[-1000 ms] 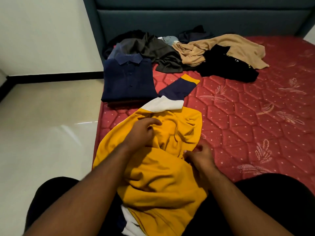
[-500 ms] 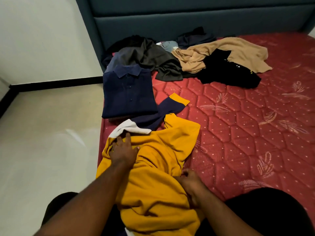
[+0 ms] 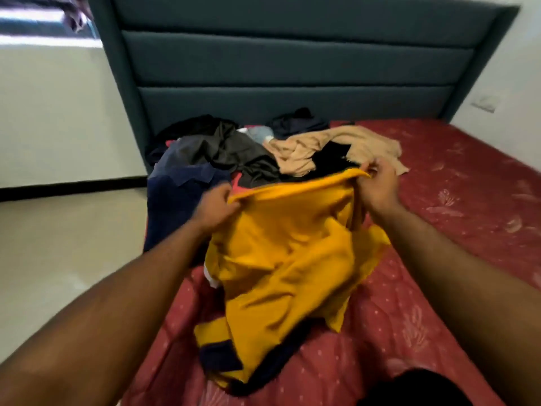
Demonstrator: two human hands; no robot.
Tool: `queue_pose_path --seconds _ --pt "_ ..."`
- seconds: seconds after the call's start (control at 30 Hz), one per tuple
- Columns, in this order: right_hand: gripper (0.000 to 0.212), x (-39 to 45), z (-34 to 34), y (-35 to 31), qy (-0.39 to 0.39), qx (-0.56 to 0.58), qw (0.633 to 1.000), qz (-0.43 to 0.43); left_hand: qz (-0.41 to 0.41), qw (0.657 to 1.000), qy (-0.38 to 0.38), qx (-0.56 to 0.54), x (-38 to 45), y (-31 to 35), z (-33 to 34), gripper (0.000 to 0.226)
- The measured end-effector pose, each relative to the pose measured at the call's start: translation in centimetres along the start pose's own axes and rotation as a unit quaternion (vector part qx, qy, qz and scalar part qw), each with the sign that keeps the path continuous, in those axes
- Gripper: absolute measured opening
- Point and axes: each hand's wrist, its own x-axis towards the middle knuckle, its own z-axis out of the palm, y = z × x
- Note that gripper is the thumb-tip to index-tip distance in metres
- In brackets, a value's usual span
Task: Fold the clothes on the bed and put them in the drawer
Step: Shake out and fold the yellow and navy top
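Both hands hold one yellow shirt [image 3: 281, 259] up off the bed [image 3: 468, 230], stretched between them by its top edge. The left hand [image 3: 215, 210] has its fingers curled round the left end of that edge, and the right hand [image 3: 377, 186] pinches the right end between thumb and fingertips. The rest of the shirt hangs in loose folds, its navy-trimmed lower part trailing on the red mattress near the viewer.

What could go wrong, as I judge it: the grip points do not look level (the right end sits higher), so if the shirt is laid down this way it will likely land skewed and fold crooked. The hanging body is bunched, and a tucked-under sleeve could stay trapped in the fold. The trailing hem may also drag and twist against the quilted mattress when the shirt is moved. A light pinch on the right could slip if the cloth is shaken out.

Counting: one yellow shirt in hand; one navy shirt [image 3: 175, 200] lying just left of it; one unfolded pile [image 3: 263, 148] by the headboard [image 3: 292, 68], in which I can tell a dark grey piece, a tan piece and a black piece, with others too tangled to count. No drawer is in view
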Motion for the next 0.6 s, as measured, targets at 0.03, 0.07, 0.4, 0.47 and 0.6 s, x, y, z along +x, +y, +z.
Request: queue_pose_path --seconds 0.03,0.07,0.4,0.47,0.6 --pt "0.024 2.1 -2.0 -3.0 0.030 0.006 0.998 -0.049 0.058 0.993 0.091 -0.048 1.0 3.0 -2.4 0.015" --pt "0.020 3.1 -3.7 -5.5 0.051 0.008 0.994 -0.092 0.110 0.977 0.161 -0.085 1.1 5.2 -4.6 0.017" --pt "0.019 -9.8 -5.7 2.9 -0.144 -0.102 0.960 -0.218 0.106 0.990 0.025 -0.090 -9.9 1.9 0.2 0.060" --pt "0.020 -14.3 -2.4 10.1 -0.286 -0.225 0.923 -0.127 0.023 0.988 -0.144 0.044 -13.2 -3.4 5.7 0.055" --pt "0.030 -21.7 0.1 18.5 -0.453 -0.380 0.801 -0.092 0.018 0.958 -0.163 0.236 -20.3 -9.9 12.4 0.012"
